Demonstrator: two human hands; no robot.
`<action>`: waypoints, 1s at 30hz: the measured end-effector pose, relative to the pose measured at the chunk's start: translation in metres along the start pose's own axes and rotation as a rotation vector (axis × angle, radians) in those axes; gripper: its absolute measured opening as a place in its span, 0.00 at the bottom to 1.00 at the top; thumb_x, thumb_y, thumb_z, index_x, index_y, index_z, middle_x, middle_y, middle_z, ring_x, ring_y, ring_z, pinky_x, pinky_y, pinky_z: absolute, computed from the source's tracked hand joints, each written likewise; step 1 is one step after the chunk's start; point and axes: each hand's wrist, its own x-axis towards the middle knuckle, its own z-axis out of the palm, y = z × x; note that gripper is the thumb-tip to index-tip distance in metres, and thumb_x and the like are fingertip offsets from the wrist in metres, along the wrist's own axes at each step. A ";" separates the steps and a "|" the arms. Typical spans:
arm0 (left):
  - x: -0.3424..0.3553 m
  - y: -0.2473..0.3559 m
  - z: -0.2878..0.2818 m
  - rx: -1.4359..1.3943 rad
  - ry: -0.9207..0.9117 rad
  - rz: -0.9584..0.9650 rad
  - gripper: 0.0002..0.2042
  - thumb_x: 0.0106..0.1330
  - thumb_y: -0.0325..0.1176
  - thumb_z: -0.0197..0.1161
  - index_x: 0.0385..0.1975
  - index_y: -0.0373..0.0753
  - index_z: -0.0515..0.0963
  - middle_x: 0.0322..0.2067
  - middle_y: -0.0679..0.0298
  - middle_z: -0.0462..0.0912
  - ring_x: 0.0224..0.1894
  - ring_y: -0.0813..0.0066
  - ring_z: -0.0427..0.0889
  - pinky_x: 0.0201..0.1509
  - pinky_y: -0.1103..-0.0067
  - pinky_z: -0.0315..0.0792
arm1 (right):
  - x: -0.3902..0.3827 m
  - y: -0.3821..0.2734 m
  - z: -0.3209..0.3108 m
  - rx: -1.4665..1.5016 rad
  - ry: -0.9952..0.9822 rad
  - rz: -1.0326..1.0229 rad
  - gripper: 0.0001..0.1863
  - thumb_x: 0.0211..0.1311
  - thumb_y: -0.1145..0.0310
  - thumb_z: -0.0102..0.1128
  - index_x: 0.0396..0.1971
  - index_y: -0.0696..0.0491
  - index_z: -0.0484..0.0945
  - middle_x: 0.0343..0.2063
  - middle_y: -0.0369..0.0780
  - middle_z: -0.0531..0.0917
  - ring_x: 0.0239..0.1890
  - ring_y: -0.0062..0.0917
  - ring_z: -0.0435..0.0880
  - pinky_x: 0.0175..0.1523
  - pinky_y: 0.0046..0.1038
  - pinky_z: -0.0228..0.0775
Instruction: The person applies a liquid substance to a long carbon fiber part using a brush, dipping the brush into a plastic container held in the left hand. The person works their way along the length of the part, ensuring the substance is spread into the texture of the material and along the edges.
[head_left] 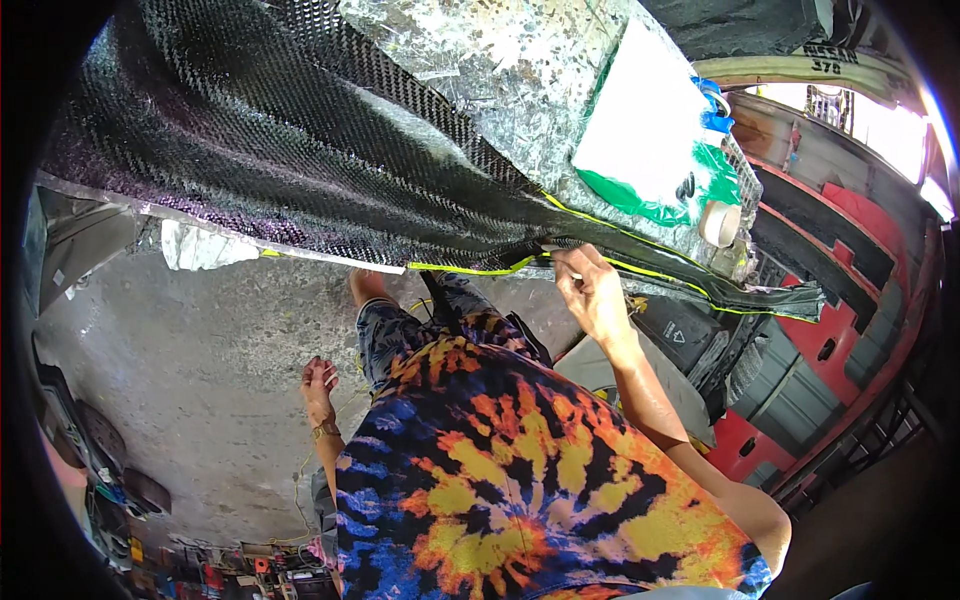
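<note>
A long sheet of black woven carbon fibre (300, 140), glossy in places, stretches from the upper left and narrows to the right. Yellow-green tape (465, 270) lines its near edge and part of its far edge. My right hand (592, 300) is at the narrow part, its fingers pinched together against the near edge. Something small and pale shows at the fingertips, too hidden to name. Away from the sheet, my left hand (319, 377) hangs low at my side, fingers loosely curled and slightly apart, with nothing visible in it.
Beyond the sheet is a speckled worktop (500, 70) with a white sheet (645, 130) over green plastic, and a tape roll (719, 224). Red panels (835, 325) stand at the right. A cable (300, 490) crosses the concrete floor (220, 370) at the left.
</note>
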 end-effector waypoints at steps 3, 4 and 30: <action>0.000 0.004 0.005 0.009 0.018 -0.007 0.23 0.65 0.44 0.59 0.56 0.38 0.71 0.42 0.64 0.80 0.42 0.75 0.80 0.42 0.80 0.73 | -0.001 0.000 0.003 0.017 -0.039 0.034 0.10 0.58 0.78 0.57 0.40 0.57 0.78 0.28 0.43 0.77 0.29 0.36 0.79 0.35 0.32 0.72; 0.000 0.005 0.004 0.010 0.012 -0.008 0.23 0.65 0.44 0.59 0.56 0.38 0.71 0.42 0.64 0.80 0.42 0.75 0.80 0.42 0.79 0.73 | 0.000 0.007 0.006 0.021 0.007 -0.069 0.09 0.59 0.76 0.56 0.40 0.57 0.77 0.29 0.43 0.77 0.28 0.35 0.78 0.34 0.31 0.71; 0.001 -0.017 0.016 -0.038 0.011 -0.046 0.19 0.64 0.42 0.61 0.52 0.40 0.74 0.43 0.62 0.81 0.43 0.72 0.81 0.44 0.76 0.73 | -0.006 -0.008 0.028 0.645 0.090 0.301 0.11 0.71 0.64 0.51 0.37 0.59 0.70 0.26 0.40 0.80 0.23 0.17 0.78 0.25 0.18 0.70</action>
